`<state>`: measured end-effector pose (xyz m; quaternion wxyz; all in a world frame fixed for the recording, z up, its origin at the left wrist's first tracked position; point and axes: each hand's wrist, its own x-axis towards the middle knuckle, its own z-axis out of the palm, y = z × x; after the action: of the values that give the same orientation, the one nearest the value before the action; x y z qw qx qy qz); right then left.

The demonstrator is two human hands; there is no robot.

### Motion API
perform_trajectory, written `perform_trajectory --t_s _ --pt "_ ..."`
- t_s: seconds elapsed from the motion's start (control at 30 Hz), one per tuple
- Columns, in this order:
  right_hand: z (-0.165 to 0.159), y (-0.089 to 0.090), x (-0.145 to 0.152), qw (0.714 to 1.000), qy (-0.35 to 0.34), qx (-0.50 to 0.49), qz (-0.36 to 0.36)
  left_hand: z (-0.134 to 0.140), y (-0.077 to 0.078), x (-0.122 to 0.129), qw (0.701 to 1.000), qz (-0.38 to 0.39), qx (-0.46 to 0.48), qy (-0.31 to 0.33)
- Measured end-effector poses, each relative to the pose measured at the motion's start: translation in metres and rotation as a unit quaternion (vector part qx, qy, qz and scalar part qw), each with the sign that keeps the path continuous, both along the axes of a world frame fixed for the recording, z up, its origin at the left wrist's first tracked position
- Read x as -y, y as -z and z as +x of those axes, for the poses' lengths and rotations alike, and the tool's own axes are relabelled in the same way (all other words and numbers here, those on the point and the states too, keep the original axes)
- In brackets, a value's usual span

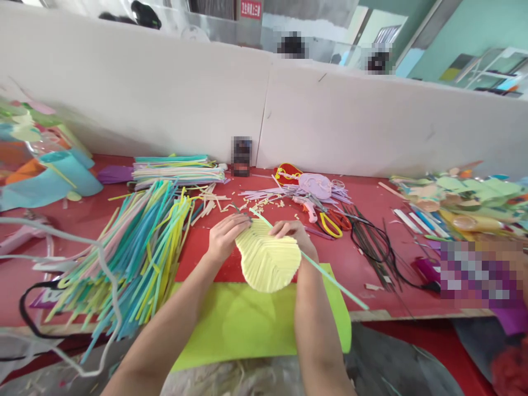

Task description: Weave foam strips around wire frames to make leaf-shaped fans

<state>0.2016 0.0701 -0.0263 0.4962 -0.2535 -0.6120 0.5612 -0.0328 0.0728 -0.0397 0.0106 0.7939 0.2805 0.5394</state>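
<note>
A pale yellow, leaf-shaped piece (pixel 270 267) made of ribbed fuzzy strips lies between my two hands, above the table's front edge. My left hand (pixel 226 235) is closed on its upper left edge, fingers bent over the far side. The upper right edge is pinched by my right hand (pixel 292 234). A mint green pipe cleaner (pixel 340 284) runs slantwise from the piece's far edge, passing my right hand and sticking out to the lower right. Whether my right fingers also grip it, I cannot tell. Several cut bits (pixel 270 204) lie just beyond my hands.
Bundled pipe cleaners (pixel 136 236) spread at the left, beside a glue gun (pixel 27 234) and loose white cable (pixel 111 286). Scissors (pixel 331 224) and dark wires (pixel 371 247) lie right. A lime green sheet (pixel 243 324) overhangs the front edge. A white partition (pixel 185 104) stands behind.
</note>
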Motion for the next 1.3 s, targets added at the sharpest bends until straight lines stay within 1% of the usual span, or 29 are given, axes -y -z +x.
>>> perform_trajectory --t_s 0.13,0.23,0.33,0.5,0.67,0.83,0.9,0.93,1.03,1.1,1.17,1.23,1.3 --pt "0.002 0.002 0.0 0.999 -0.047 0.017 0.014 0.0 -0.001 0.001 0.994 0.072 0.025 -0.081" --pt "0.002 0.002 0.0 0.998 -0.058 0.025 0.029 -0.001 0.001 0.0 0.989 0.087 0.038 -0.112" --pt "0.001 0.002 0.0 0.998 -0.052 0.036 0.028 -0.001 0.002 0.0 0.989 0.074 0.041 -0.121" --pt "0.002 -0.001 0.002 0.998 -0.042 0.048 0.026 -0.001 0.005 0.001 0.992 0.036 0.048 -0.114" --pt "0.001 -0.003 0.003 0.998 -0.03 0.054 0.019 -0.002 0.008 0.0 0.991 0.014 0.04 -0.128" --pt "0.001 -0.005 0.004 0.999 -0.03 0.019 0.001 -0.003 0.008 -0.002 0.993 -0.02 0.035 -0.109" --pt "0.0 -0.007 0.004 1.0 -0.008 0.003 -0.015 -0.001 0.006 -0.003 0.996 -0.048 0.016 -0.07" --pt "0.0 -0.008 0.003 1.0 0.016 -0.007 -0.022 0.0 0.006 -0.003 0.997 -0.066 0.007 -0.043" --pt "-0.007 -0.007 -0.003 0.989 0.129 -0.046 -0.054 0.005 0.004 -0.001 0.989 -0.143 -0.011 0.022" --pt "-0.015 -0.002 -0.009 0.976 0.196 -0.06 -0.08 0.009 0.004 0.001 0.977 -0.212 -0.01 0.026" --pt "-0.024 0.005 -0.016 0.964 0.237 -0.071 -0.101 0.014 0.005 0.004 0.959 -0.282 0.011 0.008" --pt "-0.033 0.012 -0.021 0.954 0.266 -0.085 -0.113 0.019 0.005 0.005 0.94 -0.337 0.054 -0.007" --pt "-0.04 0.017 -0.025 0.941 0.296 -0.096 -0.13 0.022 0.006 0.002 0.914 -0.386 0.128 0.002"
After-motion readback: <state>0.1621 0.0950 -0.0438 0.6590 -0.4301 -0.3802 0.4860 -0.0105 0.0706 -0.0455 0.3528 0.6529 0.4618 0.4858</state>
